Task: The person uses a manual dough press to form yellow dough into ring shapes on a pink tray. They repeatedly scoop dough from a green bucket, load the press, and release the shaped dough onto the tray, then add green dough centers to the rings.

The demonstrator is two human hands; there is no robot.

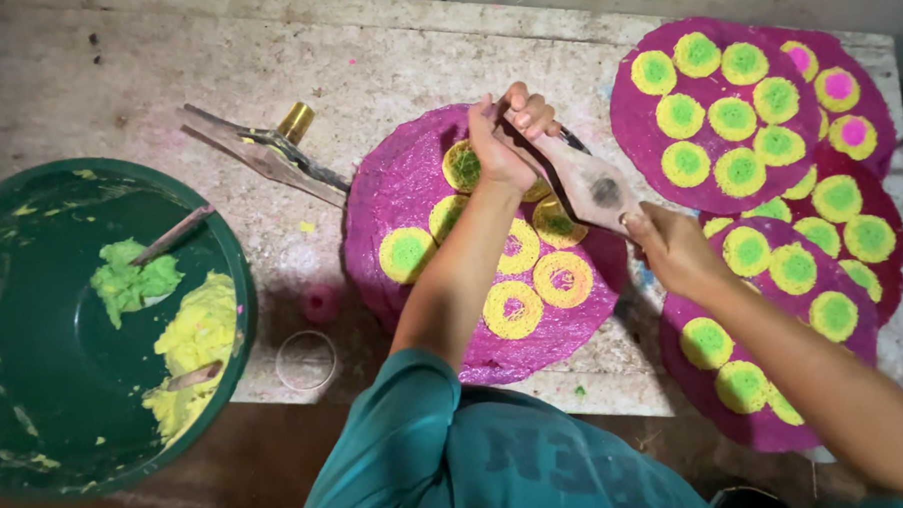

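- Two hands share one wooden press: our left hand clenches its far end, our right hand grips the near handle, steadying it.
- Under the left fingers lies the magenta disc, bearing yellow rings.
- Right of our fingers, finished discs are stacked clear.

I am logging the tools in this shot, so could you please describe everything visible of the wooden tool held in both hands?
The wooden tool is a flat, worn, pale brown paddle with a dark round spot near its middle. It lies tilted over the magenta disc. The left hand grips its narrow upper end and the right hand holds its wider lower end. Its tip is hidden.
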